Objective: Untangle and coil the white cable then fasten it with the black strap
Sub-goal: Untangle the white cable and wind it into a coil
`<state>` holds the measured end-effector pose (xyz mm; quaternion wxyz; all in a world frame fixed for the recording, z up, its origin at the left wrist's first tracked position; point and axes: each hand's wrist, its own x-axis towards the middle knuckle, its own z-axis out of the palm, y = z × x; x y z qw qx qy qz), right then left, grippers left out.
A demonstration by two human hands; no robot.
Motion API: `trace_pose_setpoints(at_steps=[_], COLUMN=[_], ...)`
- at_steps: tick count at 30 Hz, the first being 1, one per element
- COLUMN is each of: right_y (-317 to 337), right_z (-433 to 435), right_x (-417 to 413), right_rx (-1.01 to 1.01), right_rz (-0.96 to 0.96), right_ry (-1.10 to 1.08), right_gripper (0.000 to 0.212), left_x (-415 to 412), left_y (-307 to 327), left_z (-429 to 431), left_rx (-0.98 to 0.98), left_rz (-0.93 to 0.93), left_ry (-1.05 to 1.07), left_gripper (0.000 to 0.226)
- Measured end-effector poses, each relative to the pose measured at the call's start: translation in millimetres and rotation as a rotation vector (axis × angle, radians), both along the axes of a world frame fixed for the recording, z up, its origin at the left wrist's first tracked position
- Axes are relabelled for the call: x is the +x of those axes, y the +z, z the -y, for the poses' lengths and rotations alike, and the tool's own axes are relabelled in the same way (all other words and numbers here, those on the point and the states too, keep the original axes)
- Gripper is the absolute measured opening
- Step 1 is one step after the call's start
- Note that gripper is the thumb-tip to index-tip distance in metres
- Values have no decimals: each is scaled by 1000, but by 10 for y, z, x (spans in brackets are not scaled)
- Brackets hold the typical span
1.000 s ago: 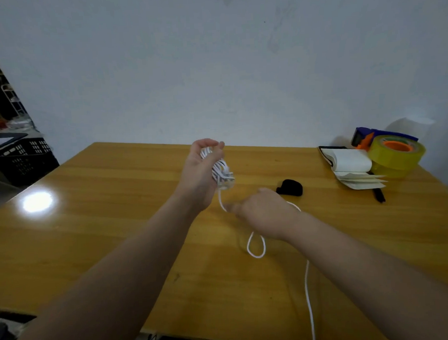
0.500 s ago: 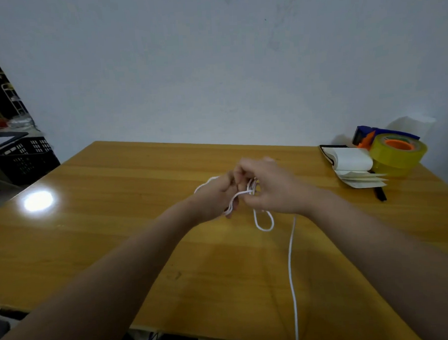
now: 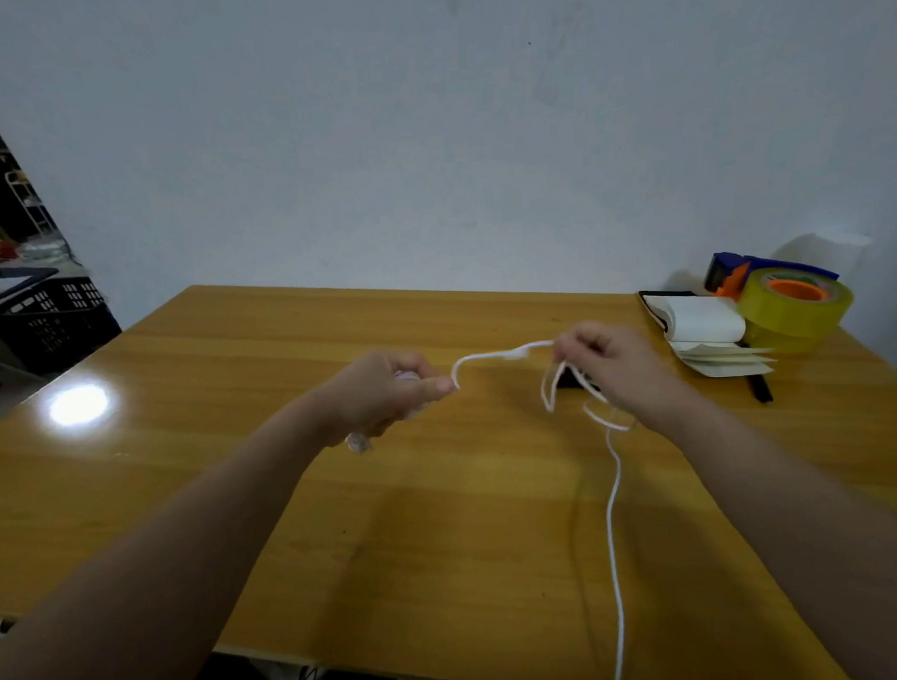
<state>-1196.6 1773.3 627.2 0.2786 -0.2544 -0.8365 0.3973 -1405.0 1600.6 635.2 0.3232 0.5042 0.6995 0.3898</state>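
Note:
The white cable (image 3: 493, 357) stretches between my two hands above the wooden table (image 3: 444, 520). My left hand (image 3: 387, 394) is closed around a wound bundle of it, with white turns showing above and below the fist. My right hand (image 3: 609, 366) pinches the cable further along; a small loop hangs under it and the long free end trails down over the table's front edge. The black strap (image 3: 571, 380) lies on the table just behind my right hand and is mostly hidden by it.
At the back right stand a yellow tape roll (image 3: 794, 306), a blue and orange tape dispenser (image 3: 731, 273) and an open notebook (image 3: 703, 334) with a black pen (image 3: 760, 390). A black crate (image 3: 50, 321) sits off the table's left side. A lamp glare (image 3: 78, 404) marks the left tabletop.
My hands were together half a second ago and have now pulled apart sideways, drawing a length of cable out straight between them. The left hand has come down from its raised position.

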Motion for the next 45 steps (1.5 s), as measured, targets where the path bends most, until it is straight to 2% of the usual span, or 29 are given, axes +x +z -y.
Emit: trace_pose_setpoints(at_steps=[2, 3, 4, 7, 9, 11, 14, 15, 16, 17, 19, 20, 22, 23, 24, 26, 28, 30, 33, 36, 40, 42, 45], right_y=[-48, -95, -157, -331, -308, -191, -109, -103, -75, -22, 156, 234, 253, 246, 224, 168, 98, 27, -14, -9, -100, -104, -20], right_z=[-59, -69, -74, 17, 49, 93, 108, 105, 126, 181, 374, 465, 541, 553, 545, 515, 495, 469, 471, 551, 594, 582, 499], right_x=[32, 23, -2, -87, -134, -142, -125, -138, -153, -177, -243, -279, -349, -370, -371, -351, -343, -344, -315, -281, -353, -386, -391], right_rx=[-215, -250, -222, 135, 300, 340, 479, 515, 493, 366, -45, -190, -272, -288, -318, -378, -419, -363, -227, -164, -269, -242, -69], right_rz=[-108, -75, 42, 515, 626, 702, 864, 831, 719, 509, 8, -121, -121, -84, -48, -38, -41, -37, -77, -160, -294, -264, -112], right_ry=[-230, -289, -318, -253, -204, -155, -139, -135, -111, -65, 80, 164, 288, 346, 406, 502, 470, 426, 359, 240, 136, 91, 167], right_gripper=[34, 35, 35, 51, 53, 47, 38, 27, 29, 42, 58, 66, 88, 92, 86, 60, 45, 34, 20, 31, 44, 46, 45], left_x=[4, 33, 73, 162, 167, 161, 159, 165, 174, 190, 256, 311, 438, 495, 540, 567, 543, 509, 496, 487, 479, 472, 446], left_y=[-52, -78, -103, -106, -35, 15, 33, 35, 37, 40, 50, 57, 69, 74, 74, 55, 31, 23, 60, 75, 95, 113, 188], left_z=[28, 28, 10, -108, -175, -211, -225, -224, -225, -228, -240, -243, -246, -247, -247, -246, -237, -228, -237, -256, -276, -285, -306], left_rx=[-42, -16, 60, 438, 627, 702, 609, 545, 482, 430, 364, 343, 316, 311, 313, 326, 338, 336, 315, 299, 245, 203, 67], left_rz=[-12, 2, 56, 416, 600, 691, 694, 673, 652, 639, 657, 689, 779, 835, 895, 999, 1042, 1007, 747, 555, 353, 283, 262], left_ry=[20, 36, 65, 285, 477, 545, 382, 308, 247, 199, 112, 68, -23, -71, -117, -195, -232, -210, -89, -23, -9, -20, -30], left_gripper=[23, 24, 26, 31, 33, 34, 33, 34, 34, 35, 35, 35, 32, 30, 30, 32, 32, 30, 31, 28, 36, 42, 68])
